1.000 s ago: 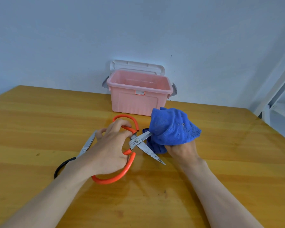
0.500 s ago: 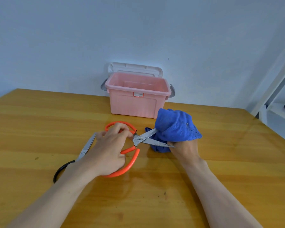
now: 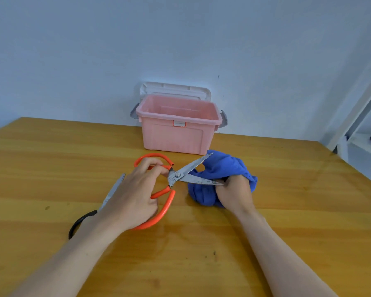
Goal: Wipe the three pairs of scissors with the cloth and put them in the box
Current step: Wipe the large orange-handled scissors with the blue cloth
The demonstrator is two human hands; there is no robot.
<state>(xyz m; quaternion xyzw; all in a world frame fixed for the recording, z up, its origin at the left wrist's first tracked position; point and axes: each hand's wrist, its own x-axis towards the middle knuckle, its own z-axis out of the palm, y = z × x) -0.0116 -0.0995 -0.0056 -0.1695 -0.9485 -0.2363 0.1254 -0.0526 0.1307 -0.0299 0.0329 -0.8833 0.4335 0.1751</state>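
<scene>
left hand (image 3: 135, 196) curled around orange-handled scissors (image 3: 176, 176) with blades spread over the wooden table (image 3: 51, 163), right hand (image 3: 234, 194) gripping bunched blue cloth (image 3: 221, 166) at lower blade, open pink box (image 3: 178, 127) behind, black-handled scissors (image 3: 90, 213) beneath left wrist

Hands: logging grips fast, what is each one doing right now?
Left hand: grips the orange scissors by the handles.
Right hand: grips the blue cloth.

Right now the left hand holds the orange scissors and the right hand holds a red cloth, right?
Not quite: the cloth is blue, not red, as the head view shows. The left hand does hold the orange scissors, and the right hand holds the cloth.
</scene>
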